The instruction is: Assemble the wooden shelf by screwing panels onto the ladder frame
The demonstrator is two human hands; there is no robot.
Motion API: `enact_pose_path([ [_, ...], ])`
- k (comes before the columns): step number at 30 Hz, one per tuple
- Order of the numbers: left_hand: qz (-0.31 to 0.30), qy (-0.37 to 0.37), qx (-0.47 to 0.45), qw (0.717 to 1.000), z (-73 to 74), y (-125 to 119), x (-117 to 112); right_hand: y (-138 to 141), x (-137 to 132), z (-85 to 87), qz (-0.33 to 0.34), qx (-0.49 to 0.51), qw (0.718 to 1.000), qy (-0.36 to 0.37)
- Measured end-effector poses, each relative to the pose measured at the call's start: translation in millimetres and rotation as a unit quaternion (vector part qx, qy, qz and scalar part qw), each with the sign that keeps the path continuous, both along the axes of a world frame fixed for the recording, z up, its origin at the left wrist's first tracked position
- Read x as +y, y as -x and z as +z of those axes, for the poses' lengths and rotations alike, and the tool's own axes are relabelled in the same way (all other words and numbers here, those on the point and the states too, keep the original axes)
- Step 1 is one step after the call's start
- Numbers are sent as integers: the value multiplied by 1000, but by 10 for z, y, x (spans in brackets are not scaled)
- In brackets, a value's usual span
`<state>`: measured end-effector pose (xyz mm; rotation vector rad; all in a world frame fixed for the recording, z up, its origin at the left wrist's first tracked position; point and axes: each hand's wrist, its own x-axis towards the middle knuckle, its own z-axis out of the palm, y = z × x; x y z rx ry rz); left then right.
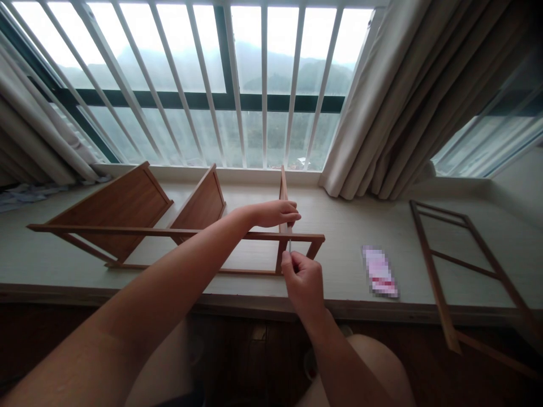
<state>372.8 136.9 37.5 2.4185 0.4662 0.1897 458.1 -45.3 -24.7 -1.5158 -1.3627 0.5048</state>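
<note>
A part-built wooden rack (127,229) lies on its side on a pale window ledge (348,226), with three shelf boards standing up from a long side frame. My left hand (275,213) is closed around the rightmost board (283,189), close to where it meets the frame's top rail. My right hand (302,278) is just below, pinched on a thin metal tool (290,245) whose tip points up at that joint.
A second wooden side frame (462,265) lies on the ledge at the right, its end overhanging the front edge. A small pink-and-white packet (379,271) lies between it and the rack. Beige curtains (407,96) and a barred window (237,85) stand behind.
</note>
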Motion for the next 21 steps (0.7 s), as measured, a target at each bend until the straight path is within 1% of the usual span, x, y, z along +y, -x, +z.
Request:
enact_pose_path([
  [3,4,-3,-3,1000,2,-2,-11,-82,19,56,-15,-88,996,4],
  [7,6,1,-4,1000,16,-7,-29,-127,50,86,-27,-157,987,23],
  [15,3,0,4,1000,28,-11,-35,-106,49,111,-39,-197,979,39],
  [21,0,-9,5,1000,12,-15,-26,-84,42,180,-53,-204,976,61],
])
